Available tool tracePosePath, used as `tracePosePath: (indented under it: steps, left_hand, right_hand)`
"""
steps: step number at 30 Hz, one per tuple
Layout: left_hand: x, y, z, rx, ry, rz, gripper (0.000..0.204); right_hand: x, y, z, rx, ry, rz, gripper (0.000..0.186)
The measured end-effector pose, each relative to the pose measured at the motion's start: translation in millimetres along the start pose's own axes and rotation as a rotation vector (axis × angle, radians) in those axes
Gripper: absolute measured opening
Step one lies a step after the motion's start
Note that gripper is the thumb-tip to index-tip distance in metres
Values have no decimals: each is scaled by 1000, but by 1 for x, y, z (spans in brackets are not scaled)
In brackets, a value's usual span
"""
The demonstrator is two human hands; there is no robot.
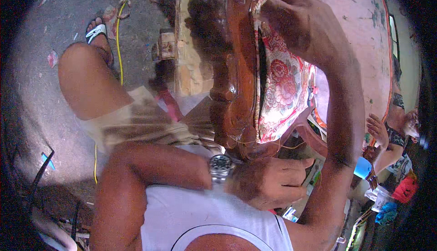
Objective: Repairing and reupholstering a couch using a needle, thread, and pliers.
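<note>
A carved, glossy brown wooden furniture frame (241,69) runs up the middle, joined to a padded panel of red-and-white floral fabric (283,80). My right hand (302,21) reaches over this panel, its fingers curled against the fabric near the wooden edge. Whatever they pinch is hidden. Close to my body, below the frame's near end, my left hand (271,182) is closed with its back toward me, a metal watch (221,164) on the wrist. What it holds cannot be made out. A thin yellowish thread (291,147) hangs between the fabric's lower corner and the left hand.
A large pale pink panel (350,19) with a red edge stands right of the fabric. Another person's hand (378,130) is at far right, near a light-blue object (363,167). A yellow cord (119,46) crosses the floor, left of a rough wood piece (186,55).
</note>
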State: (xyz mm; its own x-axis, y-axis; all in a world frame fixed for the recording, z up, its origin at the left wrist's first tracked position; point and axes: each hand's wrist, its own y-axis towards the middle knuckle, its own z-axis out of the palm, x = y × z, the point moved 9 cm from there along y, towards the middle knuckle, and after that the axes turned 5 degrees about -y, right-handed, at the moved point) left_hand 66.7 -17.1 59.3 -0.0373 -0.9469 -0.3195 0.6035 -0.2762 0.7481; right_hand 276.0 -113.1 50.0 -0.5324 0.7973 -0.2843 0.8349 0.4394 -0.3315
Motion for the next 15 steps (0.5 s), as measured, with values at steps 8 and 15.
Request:
tracePosePath:
  steps: [8,15]
  left_hand:
    - [-107,21,-113,239,71,-286,17]
    - [-265,15,-176,-150,430,155,23]
  right_hand:
    - [-24,-10,34,211,79,127,25]
    - [-64,-35,26,-26,414,165,29]
